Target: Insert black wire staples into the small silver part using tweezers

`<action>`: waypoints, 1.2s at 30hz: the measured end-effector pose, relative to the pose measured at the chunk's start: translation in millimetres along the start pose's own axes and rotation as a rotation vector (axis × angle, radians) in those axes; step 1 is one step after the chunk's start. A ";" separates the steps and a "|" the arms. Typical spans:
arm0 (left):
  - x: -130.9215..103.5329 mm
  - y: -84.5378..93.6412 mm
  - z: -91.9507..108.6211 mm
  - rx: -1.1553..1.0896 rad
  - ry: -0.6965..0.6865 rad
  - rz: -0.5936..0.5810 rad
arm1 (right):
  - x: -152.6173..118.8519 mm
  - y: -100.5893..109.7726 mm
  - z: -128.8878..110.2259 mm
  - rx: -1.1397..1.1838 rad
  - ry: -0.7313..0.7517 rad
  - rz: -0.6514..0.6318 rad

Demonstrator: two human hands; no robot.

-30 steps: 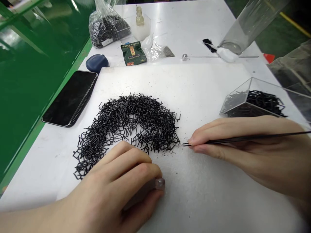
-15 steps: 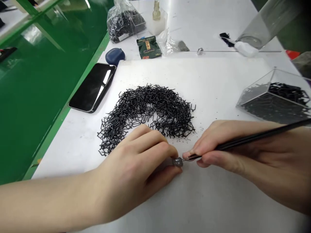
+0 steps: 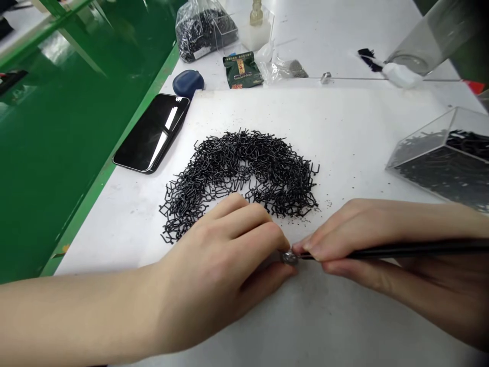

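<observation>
My left hand [image 3: 225, 260] pinches a small clear, shiny piece [image 3: 290, 257] between thumb and fingers, low in the middle of the view. From the right, my right hand [image 3: 367, 239] grips a thin black tool [image 3: 412, 250] like tweezers, its tip touching or very close to the piece. The fingers of both hands nearly meet there. Just beyond my left hand, a curved pile of short bent black pieces [image 3: 244, 153] lies on the white work surface [image 3: 344, 137]. What lies under my left fingers is hidden.
A phone [image 3: 153, 132] and a dark blue case [image 3: 188, 83] lie at the left. Behind are a bag of black pieces [image 3: 202, 33], a green packet [image 3: 243, 71] and a small bottle [image 3: 256, 14]. A clear box of black pieces [image 3: 439, 163] stands right, below a clear cylinder [image 3: 428, 43].
The view has shifted, so most things appear farther right. The black tool in my right hand now lies flatter, and its tip is more covered by my fingers.
</observation>
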State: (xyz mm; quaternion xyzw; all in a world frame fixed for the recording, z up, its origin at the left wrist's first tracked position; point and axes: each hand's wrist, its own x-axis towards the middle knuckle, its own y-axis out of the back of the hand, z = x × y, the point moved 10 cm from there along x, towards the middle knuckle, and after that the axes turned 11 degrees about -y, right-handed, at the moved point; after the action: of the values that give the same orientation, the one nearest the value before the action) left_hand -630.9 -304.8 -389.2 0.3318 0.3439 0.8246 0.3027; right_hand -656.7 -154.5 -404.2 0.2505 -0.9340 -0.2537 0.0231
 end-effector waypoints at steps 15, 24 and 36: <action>-4.1 -0.7 3.5 -0.002 0.004 0.000 | -0.3 -5.6 8.7 0.107 0.003 -0.072; -1.6 -0.7 3.5 0.009 -0.011 -0.006 | 0.1 -3.6 9.6 0.176 0.013 -0.096; -0.2 -2.0 2.9 0.015 -0.016 -0.002 | 1.5 -4.3 12.1 0.159 0.014 -0.089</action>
State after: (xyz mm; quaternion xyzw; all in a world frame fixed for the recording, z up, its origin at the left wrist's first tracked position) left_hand -628.1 -302.7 -389.2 0.3405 0.3479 0.8191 0.3036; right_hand -658.1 -152.9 -416.9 0.2948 -0.9389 -0.1777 -0.0015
